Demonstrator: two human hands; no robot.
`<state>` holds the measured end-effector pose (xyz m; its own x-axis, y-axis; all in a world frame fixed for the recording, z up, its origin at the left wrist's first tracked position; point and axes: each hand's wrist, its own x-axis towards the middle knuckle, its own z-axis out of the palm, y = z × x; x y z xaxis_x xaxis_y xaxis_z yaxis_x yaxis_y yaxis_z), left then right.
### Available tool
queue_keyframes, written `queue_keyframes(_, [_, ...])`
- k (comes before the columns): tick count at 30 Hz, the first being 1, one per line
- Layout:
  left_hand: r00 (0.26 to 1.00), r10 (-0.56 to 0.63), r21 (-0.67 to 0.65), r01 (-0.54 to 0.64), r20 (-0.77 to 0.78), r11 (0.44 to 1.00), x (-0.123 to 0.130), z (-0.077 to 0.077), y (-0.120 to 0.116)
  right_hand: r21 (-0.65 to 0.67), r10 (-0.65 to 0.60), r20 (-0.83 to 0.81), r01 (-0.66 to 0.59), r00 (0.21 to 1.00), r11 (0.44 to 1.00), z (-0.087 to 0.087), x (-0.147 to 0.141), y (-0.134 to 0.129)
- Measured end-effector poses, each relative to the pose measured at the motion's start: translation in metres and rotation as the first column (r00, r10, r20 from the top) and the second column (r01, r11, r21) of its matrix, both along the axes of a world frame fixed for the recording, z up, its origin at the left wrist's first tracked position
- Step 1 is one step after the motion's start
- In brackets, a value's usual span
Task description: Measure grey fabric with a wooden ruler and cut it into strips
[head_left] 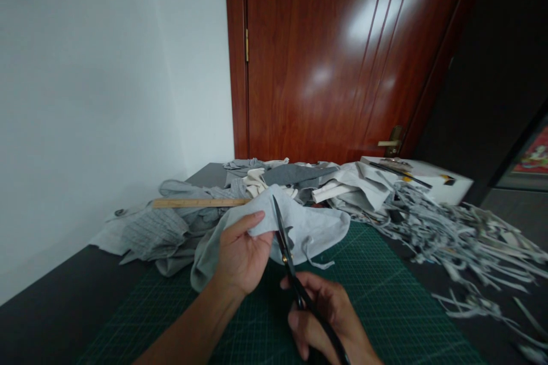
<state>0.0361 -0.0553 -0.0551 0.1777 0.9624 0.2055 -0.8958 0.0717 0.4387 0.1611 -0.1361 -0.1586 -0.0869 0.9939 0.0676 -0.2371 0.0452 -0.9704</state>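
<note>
My left hand pinches the edge of a light grey cloth between thumb and fingers. The cloth drapes over the green cutting mat and back over other fabric. In my right hand are black-handled scissors, their handles within my curled fingers. The blades point up and away, beside my left fingertips, with the upper blade lying over the cloth. A notch and a thin dangling strip show at the cloth's near edge, right of the blades.
Crumpled grey fabrics lie at the left, with a wooden ruler across them. More folded cloth lies at the back. On the right are a heap of thin cloth strips and a white box. Behind stands a red-brown door.
</note>
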Motion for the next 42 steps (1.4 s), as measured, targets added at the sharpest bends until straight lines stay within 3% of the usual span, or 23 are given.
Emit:
queue_keyframes(11, [1.0,-0.02,0.028,0.02,-0.003,0.999,0.0,-0.001,-0.001,-0.023,-0.068,0.023,0.069,0.997,0.997,-0.001,-0.005,-0.001])
queue_keyframes(16, [1.0,-0.013,0.007,0.013,0.02,1.0,0.004,0.001,0.01,-0.016,-0.069,0.05,0.069,0.996,0.997,0.001,-0.002,0.001])
queue_keyframes(25, [0.993,-0.113,0.106,0.111,0.015,0.988,0.014,0.031,0.056,0.114,-0.073,0.139,0.057,0.988,0.992,0.059,0.014,0.024])
queue_keyframes(29, [0.992,-0.123,0.154,0.116,0.039,0.981,0.015,0.041,0.068,0.136,-0.094,0.168,0.071,0.981,0.988,0.074,0.021,0.038])
queue_keyframes(42, [0.975,-0.222,0.174,0.222,-0.019,0.959,0.026,0.028,0.065,0.126,-0.044,0.024,0.04,0.999,0.991,0.067,0.016,0.025])
